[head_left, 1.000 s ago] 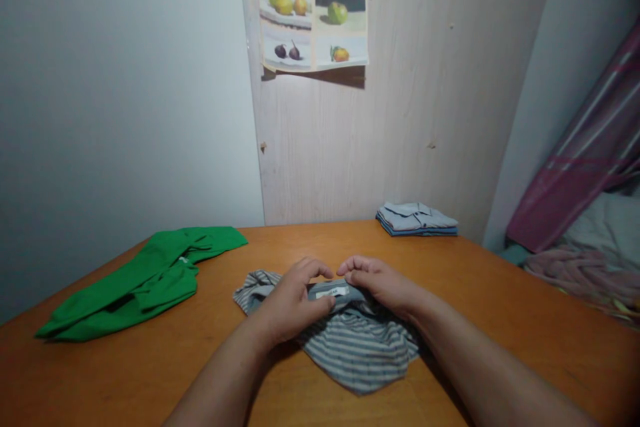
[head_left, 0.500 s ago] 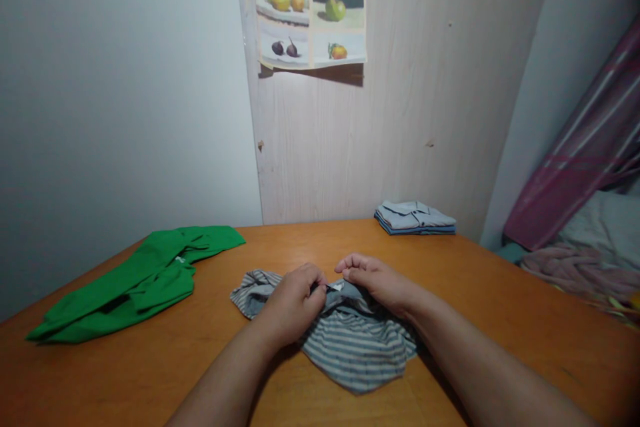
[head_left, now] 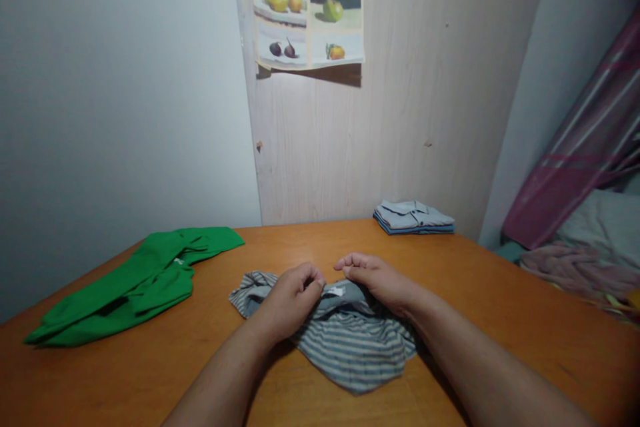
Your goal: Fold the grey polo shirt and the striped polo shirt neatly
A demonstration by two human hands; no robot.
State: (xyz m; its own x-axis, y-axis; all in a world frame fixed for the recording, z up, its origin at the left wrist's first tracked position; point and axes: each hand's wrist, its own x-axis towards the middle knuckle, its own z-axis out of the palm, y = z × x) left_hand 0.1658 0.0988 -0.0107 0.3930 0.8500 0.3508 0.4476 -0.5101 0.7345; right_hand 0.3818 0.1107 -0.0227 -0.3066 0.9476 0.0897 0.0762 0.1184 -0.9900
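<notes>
A grey-and-white striped shirt [head_left: 357,353] lies crumpled on the table in front of me, with its plain grey inner collar and a small white label [head_left: 334,291] facing up. My left hand [head_left: 295,300] pinches the collar edge left of the label, thumb against forefinger. On the other side of the label, my right hand [head_left: 377,282] is closed on the same collar, its fingertips curled over the far edge. Part of the cloth is hidden beneath both hands.
A green garment [head_left: 117,293] is spread loosely along the table's left side. Folded shirts [head_left: 414,219] are stacked at the back right of the orange wooden table [head_left: 500,320]. Walls rise behind. Beyond the right edge are a pink curtain [head_left: 565,160] and a heap of bedding [head_left: 575,267].
My left hand has shifted slightly left along the collar, and more of the white label shows between the hands. My right hand has hardly moved.
</notes>
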